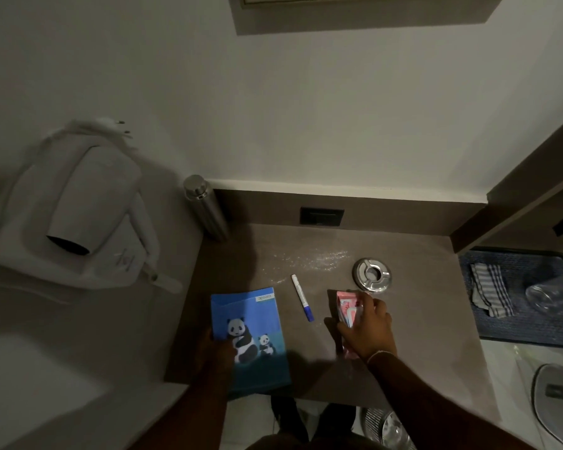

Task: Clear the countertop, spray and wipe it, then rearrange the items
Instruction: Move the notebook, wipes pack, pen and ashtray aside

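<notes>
Both hands grip for lifting, seemingly mid-clearing: the left hand [216,347] pinches the panda folder [252,339] at seven o'clock on the countertop [420,319], while the right hand [368,329] clamps the pink packet [346,306] (marker [302,297], ashtray [372,275] untouched) at four.

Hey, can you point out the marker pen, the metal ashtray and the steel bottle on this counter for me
marker pen [301,297]: head view, middle of its white barrel.
metal ashtray [359,268]: head view, left side of its shiny rim.
steel bottle [208,211]: head view, middle of its ribbed body.
</notes>
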`<state>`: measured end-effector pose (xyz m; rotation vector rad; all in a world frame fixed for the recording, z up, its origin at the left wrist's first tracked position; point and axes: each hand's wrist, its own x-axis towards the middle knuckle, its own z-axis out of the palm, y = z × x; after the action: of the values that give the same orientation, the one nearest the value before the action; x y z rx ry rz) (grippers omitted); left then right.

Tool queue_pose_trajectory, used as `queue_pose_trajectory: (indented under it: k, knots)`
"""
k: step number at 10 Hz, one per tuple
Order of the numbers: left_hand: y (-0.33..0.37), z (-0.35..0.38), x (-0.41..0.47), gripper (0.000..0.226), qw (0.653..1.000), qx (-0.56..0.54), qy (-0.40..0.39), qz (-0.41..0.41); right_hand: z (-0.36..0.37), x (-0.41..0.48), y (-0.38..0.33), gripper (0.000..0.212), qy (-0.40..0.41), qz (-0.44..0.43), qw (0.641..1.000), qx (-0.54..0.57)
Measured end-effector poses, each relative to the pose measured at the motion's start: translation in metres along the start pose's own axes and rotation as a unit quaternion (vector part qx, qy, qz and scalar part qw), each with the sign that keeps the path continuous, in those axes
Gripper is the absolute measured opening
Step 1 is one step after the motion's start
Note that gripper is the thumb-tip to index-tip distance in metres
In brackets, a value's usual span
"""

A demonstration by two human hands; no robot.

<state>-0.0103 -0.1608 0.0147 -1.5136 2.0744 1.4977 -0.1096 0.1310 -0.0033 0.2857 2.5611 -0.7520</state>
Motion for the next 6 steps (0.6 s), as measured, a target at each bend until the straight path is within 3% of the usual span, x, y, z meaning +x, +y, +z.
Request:
queue_pose_trajectory:
  k: [2,4,5,6]
  knots:
    - [0.001,-0.036,0.037,0.045,0.998,-0.026,0.049,-0.013,0.005,-0.004,-0.014,0.100,-0.019,-0.063,0.998,-0.022]
    - [-0.015,-0.046,0.065,0.043,0.995,0.057,0.080,0.019,0.009,-0.009,-0.018,0.105,-0.021,-0.104,0.992,-0.072]
    - [-0.036,-0.034,0.066,0.045,0.957,0.221,0.173,0.075,0.015,-0.008,-0.036,0.094,-0.032,-0.132,0.987,-0.082]
    - [-0.047,-0.019,0.057,0.045,0.915,0.292,0.195,0.200,0.023,-0.006,-0.058,0.087,-0.039,-0.154,0.983,-0.094]
